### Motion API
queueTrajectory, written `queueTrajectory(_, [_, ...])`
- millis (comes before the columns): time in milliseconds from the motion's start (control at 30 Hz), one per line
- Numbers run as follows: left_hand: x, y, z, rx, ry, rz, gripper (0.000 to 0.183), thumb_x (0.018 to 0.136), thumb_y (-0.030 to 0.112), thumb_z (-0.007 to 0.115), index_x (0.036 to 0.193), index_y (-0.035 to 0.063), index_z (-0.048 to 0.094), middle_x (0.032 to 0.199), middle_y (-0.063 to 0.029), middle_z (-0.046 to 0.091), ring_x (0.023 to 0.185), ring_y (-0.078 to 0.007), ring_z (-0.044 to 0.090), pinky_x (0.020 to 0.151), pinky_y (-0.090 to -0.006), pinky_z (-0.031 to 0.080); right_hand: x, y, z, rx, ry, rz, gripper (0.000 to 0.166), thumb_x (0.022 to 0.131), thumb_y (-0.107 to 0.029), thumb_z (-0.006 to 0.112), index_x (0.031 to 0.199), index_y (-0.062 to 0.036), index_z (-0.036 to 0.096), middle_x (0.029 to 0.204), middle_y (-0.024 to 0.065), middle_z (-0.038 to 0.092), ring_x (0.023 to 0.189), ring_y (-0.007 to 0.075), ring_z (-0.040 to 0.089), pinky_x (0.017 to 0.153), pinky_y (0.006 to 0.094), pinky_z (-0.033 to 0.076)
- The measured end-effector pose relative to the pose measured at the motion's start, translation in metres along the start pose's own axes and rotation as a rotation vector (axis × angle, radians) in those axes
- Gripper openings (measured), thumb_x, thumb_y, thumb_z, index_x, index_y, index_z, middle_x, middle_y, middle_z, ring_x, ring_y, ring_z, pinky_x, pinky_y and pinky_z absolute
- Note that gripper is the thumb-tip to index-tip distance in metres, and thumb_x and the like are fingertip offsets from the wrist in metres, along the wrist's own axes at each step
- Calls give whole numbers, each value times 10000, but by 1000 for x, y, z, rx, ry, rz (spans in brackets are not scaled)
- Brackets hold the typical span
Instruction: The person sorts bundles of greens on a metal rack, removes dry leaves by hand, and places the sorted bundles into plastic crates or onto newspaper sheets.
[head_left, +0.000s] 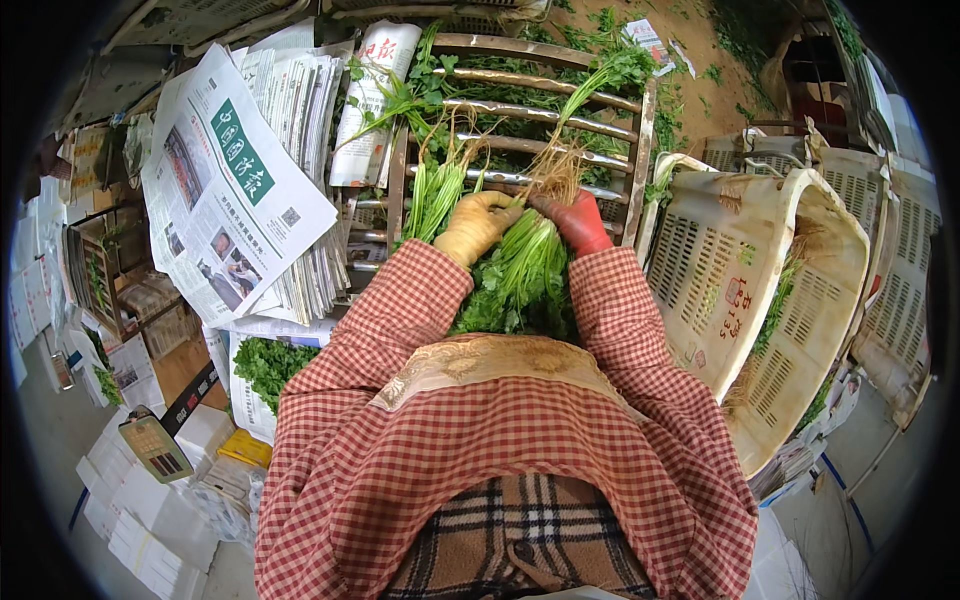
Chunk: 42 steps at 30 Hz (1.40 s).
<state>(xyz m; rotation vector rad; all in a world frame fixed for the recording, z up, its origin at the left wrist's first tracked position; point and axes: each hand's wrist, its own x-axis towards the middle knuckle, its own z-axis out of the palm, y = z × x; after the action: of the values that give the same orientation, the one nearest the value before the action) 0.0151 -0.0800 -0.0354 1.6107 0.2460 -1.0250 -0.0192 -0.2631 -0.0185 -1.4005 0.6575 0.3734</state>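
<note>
A bunch of leafy green herbs (525, 277), roots pointing away from me, lies between my forearms against my front. My left hand (476, 225), in a yellow glove, pinches stems at its upper edge. Just beside it, my right hand (576, 223), in a red glove, is closed on the root end. Brown roots (556, 171) rise above the fingers. Left of my left hand, another bunch of green stems (436, 187) rests on the slatted metal rack (540, 75). More herb sprigs (611, 71) lie across the rack's far right corner.
Stacked newspapers (232, 187) stand at the left, beside a rolled newspaper (375, 105). Leafy greens (274, 367) lie on paper near my left elbow. A tilted white plastic crate (712, 262) holding herbs is at the right. Loose greens litter the brown surface (675, 112) beyond the rack.
</note>
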Motion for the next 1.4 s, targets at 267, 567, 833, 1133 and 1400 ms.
queueTrajectory(267, [-17, 11, 6, 68, -11, 26, 203, 907, 164, 703, 1044, 15, 724, 821, -56, 701, 518, -75, 539, 460, -231, 439, -10, 9, 1, -144, 71, 15, 301, 835, -129, 747, 1088, 23, 685, 992, 108, 719, 851, 174, 660, 796, 307, 532])
queueTrajectory(567, [-18, 7, -25, 604, 634, 398, 287, 902, 183, 692, 1141, 29, 653, 1044, -124, 682, 901, -198, 648, 813, -332, 553, -22, 33, -29, -50, 155, -91, 242, 844, -77, 729, 1066, 14, 694, 962, 69, 723, 840, 137, 644, 776, 284, 511])
queueTrajectory(833, [-11, 18, -58, 400, 630, 153, 569, 862, 135, 717, 1375, 59, 484, 1238, -148, 593, 1177, -298, 549, 1087, -415, 424, -22, 25, -21, -15, 130, -125, 247, 824, -111, 792, 1031, -6, 706, 941, 48, 720, 851, 121, 631, 777, 271, 503])
queueTrajectory(1133, [-16, 20, 12, 541, -1, 318, 253, 857, 189, 743, 1095, 113, 698, 1033, -83, 687, 915, -198, 651, 915, -332, 536, -24, 9, -3, -50, 68, -95, 245, 823, -43, 728, 1062, -7, 688, 965, 70, 715, 845, 152, 655, 791, 299, 529])
queueTrajectory(1400, [-11, 49, -54, -362, 613, 113, 51, 872, 67, 708, 917, 52, 727, 910, -92, 708, 689, -113, 627, 558, -227, 554, -64, 1, -45, -4, 132, -166, 178, 816, 3, 691, 992, 8, 713, 984, 107, 728, 911, 187, 669, 854, 315, 524])
